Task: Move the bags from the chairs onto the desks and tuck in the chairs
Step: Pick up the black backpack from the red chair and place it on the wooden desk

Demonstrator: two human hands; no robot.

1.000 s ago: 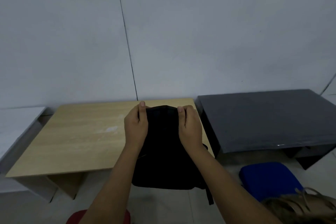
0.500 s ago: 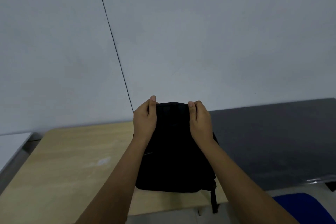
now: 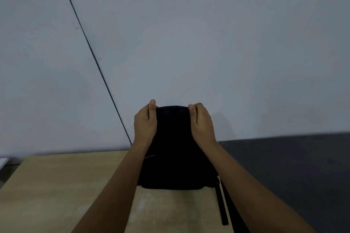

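Dim room, plain grey wall (image 3: 208, 34)

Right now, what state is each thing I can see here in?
Black backpack: upright over the right part of the wooden desk, held at its top corners; whether its base rests on the desk is unclear.
Left hand: grips the bag's top left corner.
Right hand: grips the bag's top right corner.
Strap: hangs loose at the desk's right edge.
Wooden desk: against the wall.
Dark desk: beside it, on the right.

Office or classroom: wooden desk (image 3: 56, 185) beside dark desk (image 3: 293, 166), against bare grey wall (image 3: 208, 34).
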